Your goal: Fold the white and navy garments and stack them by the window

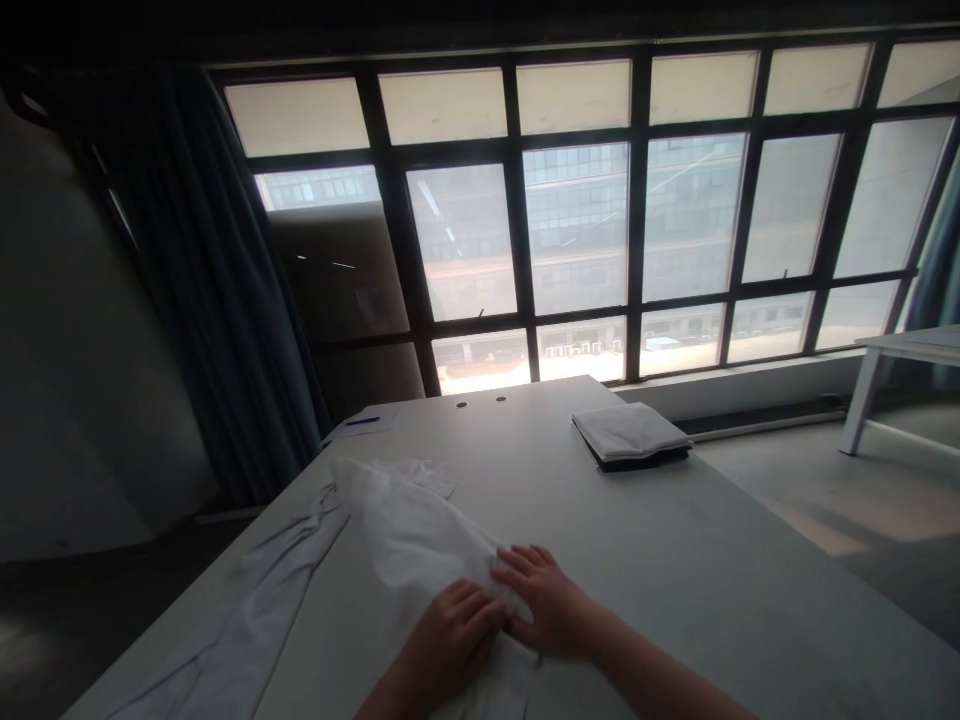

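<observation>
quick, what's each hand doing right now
Left hand: open, fingers lying flat on the white garment, no grip.
Right hand: open, palm pressed on the same garment.

One head-worn view — it looks forward and down along the table (675,560), close over its near end, facing the window wall (577,220) beyond.

White garment (405,545), pale grey table (675,560), white-over-black folded stack (631,436), dark blue curtain (217,280).
</observation>
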Available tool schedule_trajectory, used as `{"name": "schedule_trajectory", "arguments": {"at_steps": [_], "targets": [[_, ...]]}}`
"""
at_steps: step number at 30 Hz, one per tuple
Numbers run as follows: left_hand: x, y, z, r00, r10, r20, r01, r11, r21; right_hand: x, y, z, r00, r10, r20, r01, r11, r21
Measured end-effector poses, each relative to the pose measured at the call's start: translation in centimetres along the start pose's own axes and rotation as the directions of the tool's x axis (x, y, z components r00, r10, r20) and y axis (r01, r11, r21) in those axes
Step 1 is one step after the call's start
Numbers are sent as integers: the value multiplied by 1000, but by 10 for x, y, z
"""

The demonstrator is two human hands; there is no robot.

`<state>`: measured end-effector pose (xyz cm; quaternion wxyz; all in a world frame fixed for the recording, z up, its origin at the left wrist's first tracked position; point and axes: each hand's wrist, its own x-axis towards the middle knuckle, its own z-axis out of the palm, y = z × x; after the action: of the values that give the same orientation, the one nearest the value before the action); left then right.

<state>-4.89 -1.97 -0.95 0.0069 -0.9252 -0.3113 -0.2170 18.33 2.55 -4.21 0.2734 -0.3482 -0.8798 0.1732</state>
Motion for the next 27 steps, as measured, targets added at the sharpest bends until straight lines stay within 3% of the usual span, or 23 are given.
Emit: {"name": "schedule_trajectory", "arguments": {"at_steps": [2, 5, 9, 11, 13, 15, 16, 18, 19, 20, 24, 27], "targets": [[-7, -16, -4, 996, -55, -63, 58, 997, 41, 1, -5, 6, 998, 12, 59, -10, 1000, -24], [-16, -35, -13, 982, -110, -154, 123, 989, 77, 5, -4, 12, 999, 32, 20, -31, 999, -39], [-23, -44, -26, 966, -127, -225, 148, 986, 81, 13, 14, 9, 968, 124, -216, -132, 991, -21], [-24, -43, -28, 963, -130, -236, 152, 985, 79, 14, 32, -2, 874, 262, -408, -290, 957, -5], [-24, -42, -27, 963, -135, -234, 158, 984, 83, 12, 54, -19, 703, 416, -577, -484, 874, 41], [-23, -43, -24, 960, -153, -233, 178, 980, 89, 6, 74, -38, 550, 502, -667, -607, 789, 93], [-23, -44, -21, 958, -165, -235, 191, 977, 93, 3, 82, -47, 498, 518, -696, -640, 761, 108], [-23, -49, -14, 950, -198, -243, 229, 968, 105, -4, 89, -58, 462, 508, -727, -656, 748, 106], [-23, -53, -9, 944, -220, -246, 253, 961, 112, -6, 87, -60, 477, 487, -732, -642, 762, 88], [-24, -57, -4, 937, -245, -249, 281, 952, 119, -6, 82, -57, 523, 449, -725, -607, 793, 53], [-35, -82, 19, 892, -361, -271, 412, 897, 161, 1, 42, -24, 835, 193, -516, -322, 931, -172], [-44, -96, 34, 867, -437, -240, 485, 851, 202, 8, 15, 0, 943, 169, -287, -240, 942, -234]]}}
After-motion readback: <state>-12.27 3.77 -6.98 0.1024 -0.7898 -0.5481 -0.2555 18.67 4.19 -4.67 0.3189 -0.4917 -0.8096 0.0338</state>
